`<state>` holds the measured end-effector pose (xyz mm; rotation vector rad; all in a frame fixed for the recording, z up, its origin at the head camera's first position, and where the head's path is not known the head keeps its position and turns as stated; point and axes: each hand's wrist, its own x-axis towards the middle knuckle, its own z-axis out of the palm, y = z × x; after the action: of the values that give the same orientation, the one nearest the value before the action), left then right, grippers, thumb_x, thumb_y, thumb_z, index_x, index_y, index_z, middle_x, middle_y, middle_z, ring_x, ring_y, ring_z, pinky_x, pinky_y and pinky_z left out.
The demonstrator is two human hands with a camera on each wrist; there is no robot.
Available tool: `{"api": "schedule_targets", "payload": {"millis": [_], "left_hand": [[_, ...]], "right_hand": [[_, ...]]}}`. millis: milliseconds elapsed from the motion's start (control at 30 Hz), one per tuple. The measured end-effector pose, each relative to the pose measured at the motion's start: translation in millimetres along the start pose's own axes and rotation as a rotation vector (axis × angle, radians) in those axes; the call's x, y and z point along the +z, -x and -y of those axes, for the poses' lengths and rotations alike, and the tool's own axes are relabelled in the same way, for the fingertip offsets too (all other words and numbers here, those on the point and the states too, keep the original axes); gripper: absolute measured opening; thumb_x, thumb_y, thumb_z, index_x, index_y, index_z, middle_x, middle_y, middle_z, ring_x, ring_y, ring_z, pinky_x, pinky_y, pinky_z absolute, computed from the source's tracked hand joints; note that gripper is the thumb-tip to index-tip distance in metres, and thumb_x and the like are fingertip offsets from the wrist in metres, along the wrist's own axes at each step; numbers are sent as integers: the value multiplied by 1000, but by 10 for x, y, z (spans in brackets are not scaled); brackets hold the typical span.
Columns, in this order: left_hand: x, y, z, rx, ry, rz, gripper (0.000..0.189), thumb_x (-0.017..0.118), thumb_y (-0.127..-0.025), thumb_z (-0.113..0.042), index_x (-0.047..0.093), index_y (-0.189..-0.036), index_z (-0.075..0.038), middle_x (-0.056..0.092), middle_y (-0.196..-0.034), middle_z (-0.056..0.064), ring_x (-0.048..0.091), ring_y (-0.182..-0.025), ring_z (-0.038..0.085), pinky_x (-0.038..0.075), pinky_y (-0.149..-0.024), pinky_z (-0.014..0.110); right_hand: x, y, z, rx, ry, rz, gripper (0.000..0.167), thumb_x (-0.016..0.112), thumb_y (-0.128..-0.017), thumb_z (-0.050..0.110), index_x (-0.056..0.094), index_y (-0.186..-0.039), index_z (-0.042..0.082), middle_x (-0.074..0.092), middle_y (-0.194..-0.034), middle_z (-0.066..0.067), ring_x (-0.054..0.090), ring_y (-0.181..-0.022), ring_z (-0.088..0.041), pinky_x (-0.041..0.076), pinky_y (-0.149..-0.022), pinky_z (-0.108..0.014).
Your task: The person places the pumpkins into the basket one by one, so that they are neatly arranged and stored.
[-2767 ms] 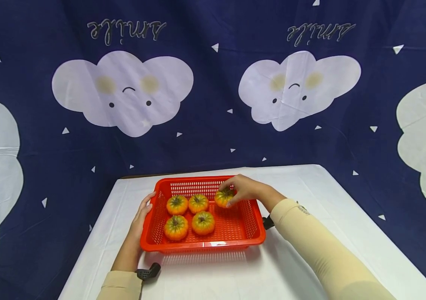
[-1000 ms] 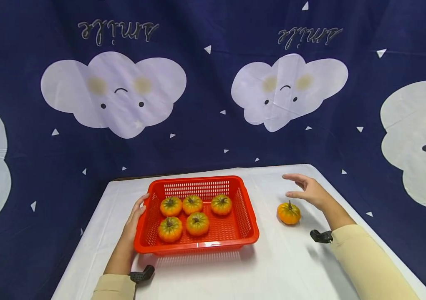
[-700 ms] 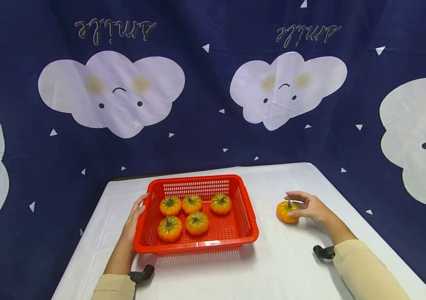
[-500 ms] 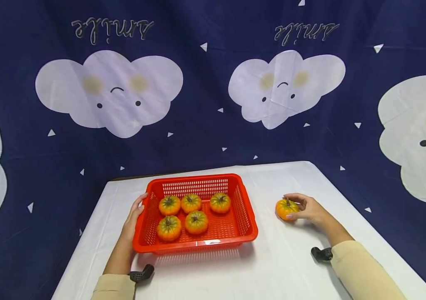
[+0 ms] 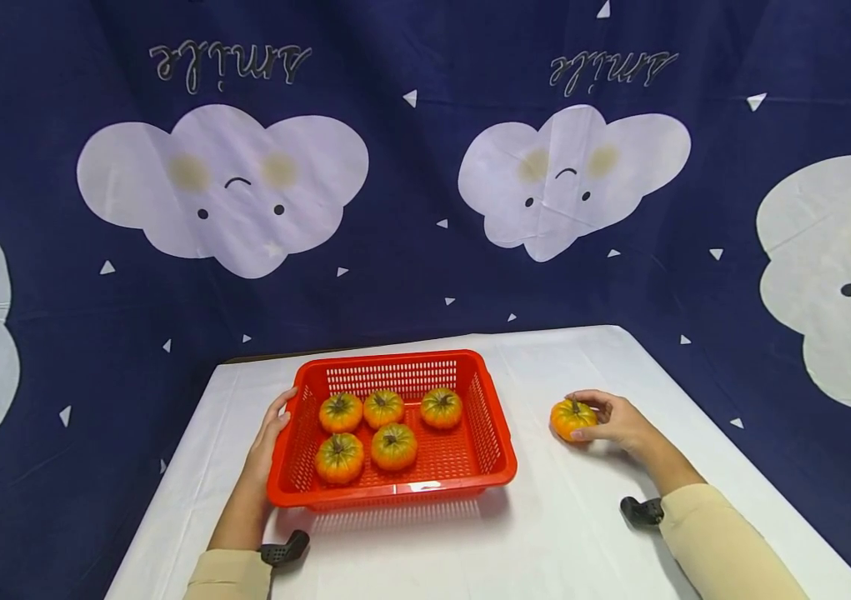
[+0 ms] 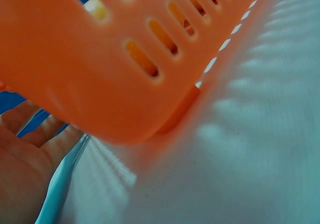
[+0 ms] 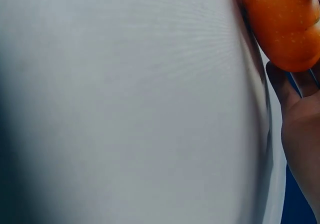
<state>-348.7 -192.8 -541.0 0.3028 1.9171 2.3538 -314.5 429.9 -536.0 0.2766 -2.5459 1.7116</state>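
My right hand (image 5: pixel 616 423) grips a small orange pumpkin (image 5: pixel 566 421) on the right of the white table, thumb on the near side and fingers on the far side. In the right wrist view, the pumpkin (image 7: pixel 280 29) fills the upper right corner with fingers (image 7: pixel 286 91) against it. My left hand (image 5: pixel 266 437) rests against the left wall of a red plastic basket (image 5: pixel 395 492), fingertips at its rim. The left wrist view shows the left hand's fingers (image 6: pixel 55 139) fairly straight along the slotted basket wall (image 6: pixel 100 94). Several green-topped orange pumpkins (image 5: pixel 393 447) sit inside the basket.
A white cloth covers the table (image 5: pixel 545 533). Behind it hangs a dark blue curtain (image 5: pixel 410 308) with printed clouds. Black wrist cameras sit on both wrists, the right one (image 5: pixel 641 512) close over the tabletop.
My right hand let go of a pumpkin inside the basket, moved right over the table, then came down and took hold of another pumpkin. The left hand has stayed at the basket.
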Motion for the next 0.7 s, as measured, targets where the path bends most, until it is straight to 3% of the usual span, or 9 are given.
{"api": "schedule_targets", "payload": {"millis": [33, 267, 700], "left_hand": [[9, 13, -3, -23, -3, -11, 53, 40, -113, -36, 27, -165, -32, 33, -166, 8, 39, -146, 36, 47, -107, 50], [10, 15, 4, -18, 8, -12, 54, 41, -113, -38, 28, -164, -32, 33, -166, 7, 38, -147, 36, 47, -107, 49], [20, 34, 1, -8, 0, -9, 53, 39, -114, -37, 26, -165, -31, 32, -166, 10, 37, -147, 37, 48, -106, 46]], "right_hand": [[-5, -4, 10, -7, -3, -1, 71, 93, -75, 1, 60, -137, -10, 59, -141, -28, 62, -117, -10, 45, -99, -15], [-40, -76, 103, -69, -2, 10, 68, 89, -78, -5, 58, -137, -13, 58, -140, -31, 62, -119, -13, 46, -99, -16], [-54, -359, 334, -90, 51, 54, 67, 92, -77, 2, 63, -137, -5, 63, -138, -23, 61, -121, -21, 45, -103, -22]]}}
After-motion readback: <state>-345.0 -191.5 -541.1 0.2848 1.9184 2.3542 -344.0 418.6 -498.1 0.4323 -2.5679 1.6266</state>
